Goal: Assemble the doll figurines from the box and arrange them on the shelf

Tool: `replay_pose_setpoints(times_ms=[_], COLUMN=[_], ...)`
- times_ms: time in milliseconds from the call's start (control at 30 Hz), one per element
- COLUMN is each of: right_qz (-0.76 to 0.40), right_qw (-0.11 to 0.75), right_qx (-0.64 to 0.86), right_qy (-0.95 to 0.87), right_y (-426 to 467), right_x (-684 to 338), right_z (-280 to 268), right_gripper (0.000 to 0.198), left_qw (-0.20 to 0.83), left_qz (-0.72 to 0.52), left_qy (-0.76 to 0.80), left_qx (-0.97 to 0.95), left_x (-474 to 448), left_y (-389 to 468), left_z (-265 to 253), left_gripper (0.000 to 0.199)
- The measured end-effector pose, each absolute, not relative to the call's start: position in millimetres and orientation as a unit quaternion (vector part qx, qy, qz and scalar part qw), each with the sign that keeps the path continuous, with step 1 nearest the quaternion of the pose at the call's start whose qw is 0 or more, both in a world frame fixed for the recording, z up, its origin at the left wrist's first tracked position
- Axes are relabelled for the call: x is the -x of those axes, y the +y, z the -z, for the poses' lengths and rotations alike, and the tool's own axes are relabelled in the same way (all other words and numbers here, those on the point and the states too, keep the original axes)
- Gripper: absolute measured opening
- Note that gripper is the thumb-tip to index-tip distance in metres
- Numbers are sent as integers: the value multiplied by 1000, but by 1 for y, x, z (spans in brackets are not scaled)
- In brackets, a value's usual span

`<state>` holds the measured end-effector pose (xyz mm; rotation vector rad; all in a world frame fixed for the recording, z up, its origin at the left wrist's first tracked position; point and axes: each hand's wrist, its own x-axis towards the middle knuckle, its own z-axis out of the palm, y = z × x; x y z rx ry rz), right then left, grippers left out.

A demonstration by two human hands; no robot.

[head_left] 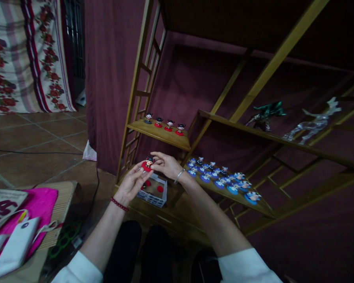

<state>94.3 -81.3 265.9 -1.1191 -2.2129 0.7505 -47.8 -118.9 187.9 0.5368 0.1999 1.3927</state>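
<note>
Red-based, a small figurine (149, 162) is grasped by the fingers of the left hand (131, 182) above an open box (150, 199); the right hand's (166, 165) fingers are curled against it, their grip unclear. Four similar figurines (170, 125) are displayed on a farther shelf (162, 134).

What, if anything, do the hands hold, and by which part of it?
A small black-haired figurine with a flat, round red base. The left hand holds it by the base; whether the right hand grips it too is unclear.

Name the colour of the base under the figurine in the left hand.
The base under the figurine is red, best seen in the head view.
</note>
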Motion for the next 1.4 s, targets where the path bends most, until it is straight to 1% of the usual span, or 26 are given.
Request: replay_pose_setpoints(times_ms=[167,267,400,600,833,1133,1267,1400], right_qz=[-210,-225,-247,-242,-205,-248,-285,-283], right_qw=[274,274,275,292,294,303,309,329], right_qx=[439,431,428,430,442,430,415,408], right_qy=[-830,-830,-824,-819,-822,-814,-807,-803], right_y=[-84,-85,-83,-77,-78,-76,-71,-64], right_x=[-93,-92,-90,-88,-87,-87,-87,-85], right_z=[-268,-268,-265,-260,-265,-275,-277,-279], right_gripper=[52,53,58,58,58,50,54,60], left_qw=[730,726,725,723,723,698,678,649], left_qz=[-637,-641,-638,-643,-634,-639,-655,-677], left_qy=[103,120,116,131,110,154,183,207], left_qx=[-226,-218,-231,-218,-250,-286,-279,-278], left_x=[47,45,42,40,43,46,47,49], left_y=[-115,-113,-111,-108,-107,-105,-104,-101], left_z=[-192,-194,-194,-195,-198,-209,-218,-230], left_gripper=[25,24,27,26,27,25,27,26])
